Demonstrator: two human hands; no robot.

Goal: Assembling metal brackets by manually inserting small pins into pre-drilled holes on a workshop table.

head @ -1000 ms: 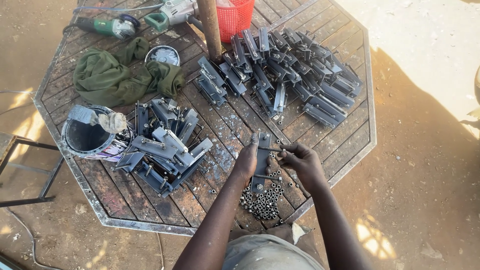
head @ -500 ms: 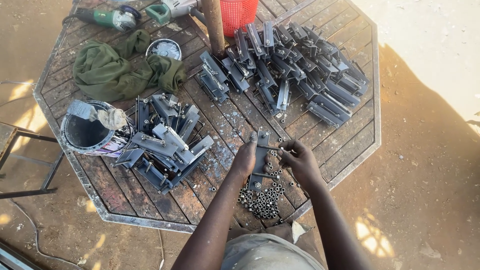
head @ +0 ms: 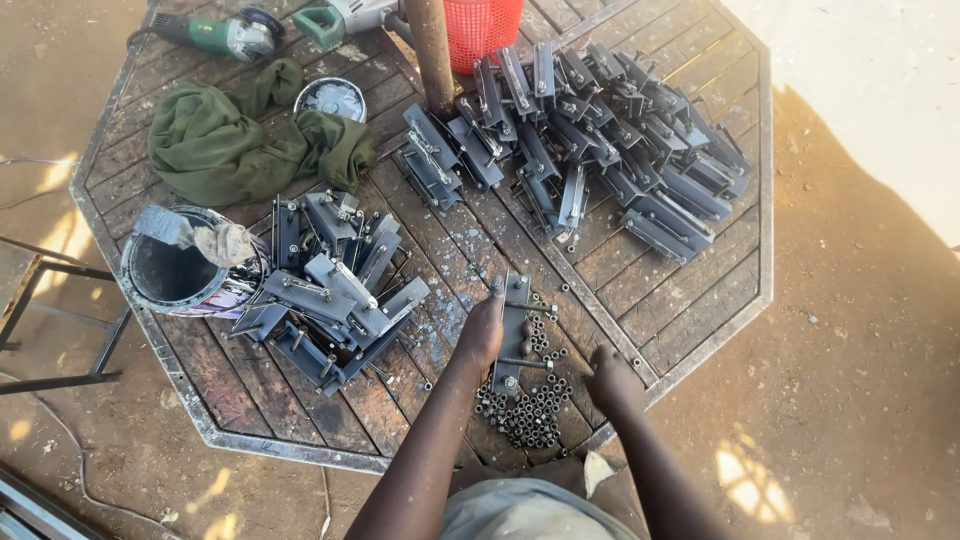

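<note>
My left hand (head: pixel 480 332) grips a grey metal bracket (head: pixel 514 322) lying flat on the octagonal wooden table (head: pixel 700 300), with bolts sticking out of its side. My right hand (head: pixel 612 380) rests lower right, near the table's edge, fingers curled; whether it holds a small part I cannot tell. A heap of small dark nuts (head: pixel 525 412) lies just below the bracket, between my two hands.
A pile of grey brackets (head: pixel 330 285) sits to the left, a larger row of brackets (head: pixel 600 130) at the back. A paint can (head: pixel 180 270), green cloth (head: pixel 240 140), angle grinder (head: pixel 215 35), red basket (head: pixel 482 30) and centre pole (head: pixel 430 50) also stand on the table.
My right hand has left the bracket's side and dropped down to the right, towards the table edge. The left hand stays on the bracket.
</note>
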